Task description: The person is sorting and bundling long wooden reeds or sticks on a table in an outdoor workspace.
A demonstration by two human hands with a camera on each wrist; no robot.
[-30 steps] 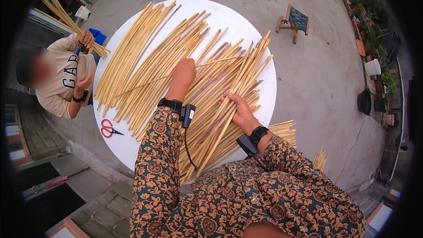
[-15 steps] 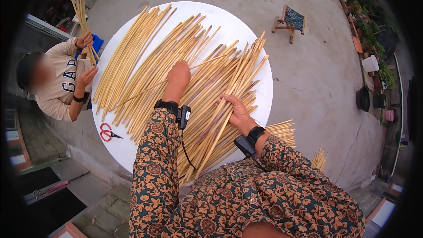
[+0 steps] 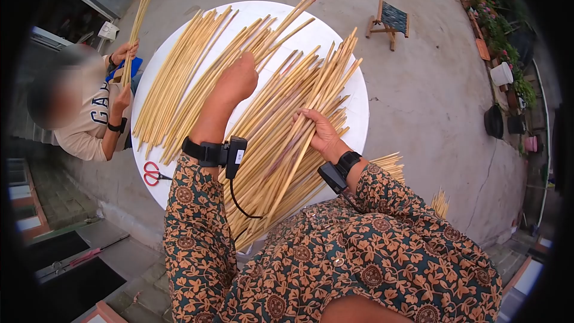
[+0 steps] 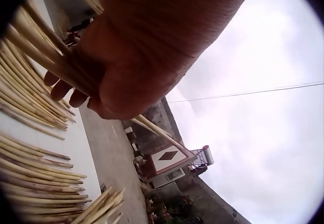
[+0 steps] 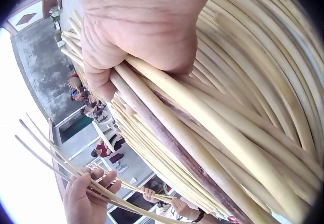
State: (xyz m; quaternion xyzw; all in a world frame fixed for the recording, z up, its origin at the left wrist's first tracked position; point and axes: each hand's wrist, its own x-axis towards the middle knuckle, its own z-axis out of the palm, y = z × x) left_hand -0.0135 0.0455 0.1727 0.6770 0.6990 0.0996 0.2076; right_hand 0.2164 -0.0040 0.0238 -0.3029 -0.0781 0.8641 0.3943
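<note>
My left hand (image 3: pixel 239 76) grips a few thin peeled sticks (image 3: pixel 299 9), raised over the table; their far ends point away past its far edge. In the left wrist view the fingers curl round these sticks (image 4: pixel 48 57). My right hand (image 3: pixel 321 131) holds a fuller bunch of sticks (image 3: pixel 330 81), thumb over the top, slanting across other sticks laid out below. Seen in the right wrist view, one stick (image 5: pixel 174 140) in that bunch is purplish brown. Several loose rows of sticks (image 3: pixel 179 78) lie on the round white table (image 3: pixel 353 113).
Red-handled scissors (image 3: pixel 152 174) lie at the table's left edge. Beyond them a person (image 3: pixel 98 113) holds upright sticks (image 3: pixel 143 15) in both hands. A folding stool (image 3: pixel 391 23) stands on the concrete at the back right. More sticks (image 3: pixel 388 166) stick out beside my right forearm.
My left hand has moved away from me and up, lifting its sticks, which now point far outward instead of lying crosswise. The right hand keeps its hold. The other person's sticks have swung upright.
</note>
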